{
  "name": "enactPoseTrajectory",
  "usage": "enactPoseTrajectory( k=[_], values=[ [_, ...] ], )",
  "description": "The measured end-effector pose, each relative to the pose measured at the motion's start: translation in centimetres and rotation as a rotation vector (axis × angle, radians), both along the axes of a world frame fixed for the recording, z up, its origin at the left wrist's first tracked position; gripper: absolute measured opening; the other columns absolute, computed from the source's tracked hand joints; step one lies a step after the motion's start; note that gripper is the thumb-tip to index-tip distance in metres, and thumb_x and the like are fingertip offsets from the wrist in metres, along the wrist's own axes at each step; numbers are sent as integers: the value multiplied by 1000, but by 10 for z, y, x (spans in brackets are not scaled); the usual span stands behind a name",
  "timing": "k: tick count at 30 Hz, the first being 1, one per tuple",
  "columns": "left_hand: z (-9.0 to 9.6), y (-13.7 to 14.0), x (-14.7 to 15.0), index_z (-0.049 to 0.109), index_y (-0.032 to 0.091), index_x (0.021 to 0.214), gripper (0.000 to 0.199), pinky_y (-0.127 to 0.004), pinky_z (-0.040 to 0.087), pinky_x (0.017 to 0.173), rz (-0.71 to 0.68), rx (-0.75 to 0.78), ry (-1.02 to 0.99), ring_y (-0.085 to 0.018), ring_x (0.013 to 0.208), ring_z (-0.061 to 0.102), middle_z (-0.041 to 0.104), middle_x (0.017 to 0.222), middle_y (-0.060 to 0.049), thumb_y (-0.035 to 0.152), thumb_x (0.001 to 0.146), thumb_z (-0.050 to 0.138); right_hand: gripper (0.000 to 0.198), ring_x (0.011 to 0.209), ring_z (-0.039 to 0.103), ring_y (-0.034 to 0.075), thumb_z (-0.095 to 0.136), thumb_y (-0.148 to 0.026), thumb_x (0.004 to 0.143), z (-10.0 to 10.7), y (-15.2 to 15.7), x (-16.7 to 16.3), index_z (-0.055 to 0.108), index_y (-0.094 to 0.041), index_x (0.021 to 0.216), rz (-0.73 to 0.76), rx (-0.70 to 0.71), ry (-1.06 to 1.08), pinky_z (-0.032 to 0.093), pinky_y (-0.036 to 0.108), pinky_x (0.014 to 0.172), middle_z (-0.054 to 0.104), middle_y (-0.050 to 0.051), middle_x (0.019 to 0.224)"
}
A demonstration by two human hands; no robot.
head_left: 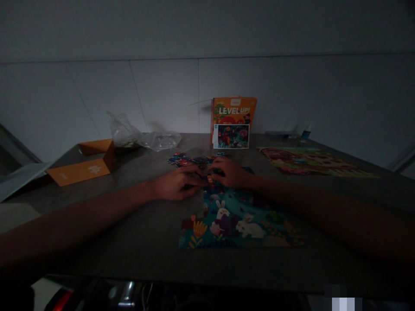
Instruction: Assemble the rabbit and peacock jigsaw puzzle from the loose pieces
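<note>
A partly joined jigsaw puzzle (233, 220) lies in front of me, its near part showing white rabbits, flowers and teal ground. My left hand (177, 183) rests at its upper left edge, fingers stretched and apart, tips touching the border. Over the puzzle's upper part is my right hand (231, 172), its fingers bent and closed on a small puzzle piece (212, 180), mostly covered by the fingertips. Just beyond both hands, several loose puzzle pieces (180, 160) lie in a heap. The dim light blurs fine detail.
An orange "LEVEL UP!" box (235, 111) stands at the back, a picture card (231, 137) leaning on it. Left are an open orange box (81, 170) and clear plastic bags (125, 131). At right lie another puzzle (311, 164) and a small bottle (305, 133).
</note>
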State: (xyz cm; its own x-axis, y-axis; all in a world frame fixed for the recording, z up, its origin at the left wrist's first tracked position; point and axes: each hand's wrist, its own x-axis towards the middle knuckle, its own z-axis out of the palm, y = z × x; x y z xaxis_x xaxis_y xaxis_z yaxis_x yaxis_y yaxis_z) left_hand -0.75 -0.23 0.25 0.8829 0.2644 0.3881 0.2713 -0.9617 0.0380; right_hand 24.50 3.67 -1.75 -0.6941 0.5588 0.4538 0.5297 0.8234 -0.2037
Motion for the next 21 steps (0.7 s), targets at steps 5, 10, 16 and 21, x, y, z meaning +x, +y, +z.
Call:
enactPoseTrajectory(
  k=[5, 10, 16, 21],
  values=[
    [-1, 0, 1, 70, 20, 129, 35, -43, 54, 105, 16, -25, 18, -25, 119, 64, 66, 129, -13, 20, 98, 53, 29, 108, 61, 27, 58, -24, 93, 1, 0, 1, 73, -13, 115, -12, 22, -73, 48, 42, 97, 66, 15, 108],
    [-1, 3, 2, 68, 19, 131, 37, -46, 54, 105, -6, -46, 15, -26, 121, 64, 67, 130, -14, 18, 98, 52, 30, 105, 61, 25, 56, -24, 94, 2, 2, 2, 70, -15, 119, 6, 32, -119, 49, 40, 94, 64, 14, 112],
    [0, 0, 4, 68, 18, 129, 35, -46, 53, 105, 105, 16, 48, -27, 120, 63, 66, 129, -14, 23, 97, 53, 30, 104, 62, 25, 56, -26, 95, 0, 4, 5, 68, -15, 120, 7, 37, -117, 49, 39, 91, 63, 13, 110],
    [-13, 15, -7, 64, 14, 131, 43, -59, 46, 107, 670, 138, -44, -38, 129, 53, 63, 129, -19, 34, 93, 58, 25, 104, 63, 25, 59, -26, 94, -1, 4, 6, 71, -16, 113, 15, 16, -66, 49, 38, 92, 65, 13, 110]
  ],
)
